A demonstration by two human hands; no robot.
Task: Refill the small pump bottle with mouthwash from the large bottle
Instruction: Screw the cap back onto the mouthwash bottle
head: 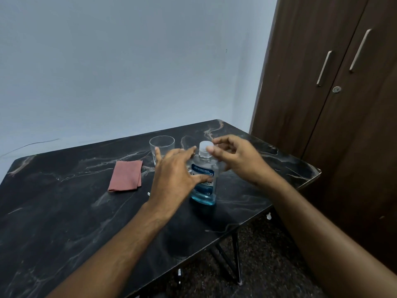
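Observation:
The large mouthwash bottle (204,188) stands upright on the dark marbled table (64,222), with blue liquid in its lower part and a clear cap (205,149) on top. My left hand (174,177) hovers just left of the bottle's shoulder, fingers spread, holding nothing. My right hand (234,158) is at the right of the cap, fingers curled and apart, thumb close to the cap but not gripping it. No small pump bottle shows; my left hand hides whatever lies behind it.
An empty clear glass (162,147) stands behind my left hand. A folded pink cloth (126,176) lies to the left. A brown wardrobe (333,93) stands close to the table's right edge (309,179). A wall is behind.

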